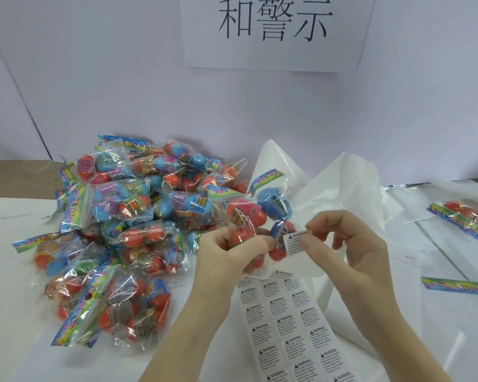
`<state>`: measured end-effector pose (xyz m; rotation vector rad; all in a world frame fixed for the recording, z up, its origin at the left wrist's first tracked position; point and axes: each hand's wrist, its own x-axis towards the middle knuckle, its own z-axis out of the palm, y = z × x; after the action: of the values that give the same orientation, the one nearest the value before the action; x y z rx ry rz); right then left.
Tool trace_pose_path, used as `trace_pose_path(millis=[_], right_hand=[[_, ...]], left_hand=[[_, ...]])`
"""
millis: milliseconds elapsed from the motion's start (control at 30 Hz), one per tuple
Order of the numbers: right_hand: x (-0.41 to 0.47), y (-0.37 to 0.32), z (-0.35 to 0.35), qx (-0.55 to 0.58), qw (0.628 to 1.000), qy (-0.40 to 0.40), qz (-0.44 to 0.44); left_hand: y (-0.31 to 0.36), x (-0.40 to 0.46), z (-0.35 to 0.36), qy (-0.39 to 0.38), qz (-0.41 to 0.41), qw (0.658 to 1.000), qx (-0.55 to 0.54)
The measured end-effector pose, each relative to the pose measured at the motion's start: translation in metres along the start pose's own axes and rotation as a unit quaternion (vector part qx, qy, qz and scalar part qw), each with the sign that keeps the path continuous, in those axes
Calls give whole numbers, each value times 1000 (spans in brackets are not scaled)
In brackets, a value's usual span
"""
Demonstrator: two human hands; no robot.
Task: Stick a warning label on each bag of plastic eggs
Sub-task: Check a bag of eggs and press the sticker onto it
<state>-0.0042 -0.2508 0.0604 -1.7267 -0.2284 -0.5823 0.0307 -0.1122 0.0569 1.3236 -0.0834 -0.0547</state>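
Pinched between your right hand (351, 252) thumb and forefinger is one warning label (294, 242) — white, "WARNING" legible, held at its right edge, its left edge touching the bag in your other hand. Your left hand (232, 253) grips a clear bag of plastic eggs (255, 213) w/ fingers curled round its lower part; orange, pink and blue eggs show through the film, and the colourful header strip points up toward 1 o'clock.

Label sheet (290, 323) lies flat on the white table (17, 326) at 6 o'clock from the hands, between your forearms — rows of identical stickers on it. Pile of egg bags (122, 227) sits at 9 o'clock, heaped loosely, just beside your left hand. White plastic sheeting (340, 186) is crumpled up at 1 o'clock behind the held bag. Lone bag (464, 219) at 3 o'clock near the frame edge, well apart from the pile; a loose header strip (457, 285) lies below it at approx 4 o'clock. Paper sign (275, 28) w/ big black characters is on the wall at 12 o'clock.
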Motion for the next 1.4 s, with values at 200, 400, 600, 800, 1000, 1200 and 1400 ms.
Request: trace_pose_path(millis=[200,400,600,800,1000,1200,1400], right_hand=[[0,1,1,-9,1000,1,6],[0,0,2,-37,999,3,1],[0,1,2,-66,998,16,-7],[0,-1,3,-64,997,32,18],[6,-2,0,118,981,-37,150],[6,-11,-1,185,972,-86,119],[6,-8,1,141,978,-70,135]], left_hand=[[2,-1,1,-8,4,1000,-1],[3,-2,1,-6,1,1000,-12],[3,-1,0,-14,1,1000,-14],[2,-1,-2,-3,-19,1000,-18],[6,-5,-3,-97,-52,990,-91],[5,-5,-2,-93,-15,994,-51],[7,-4,-1,-61,-3,998,-2]])
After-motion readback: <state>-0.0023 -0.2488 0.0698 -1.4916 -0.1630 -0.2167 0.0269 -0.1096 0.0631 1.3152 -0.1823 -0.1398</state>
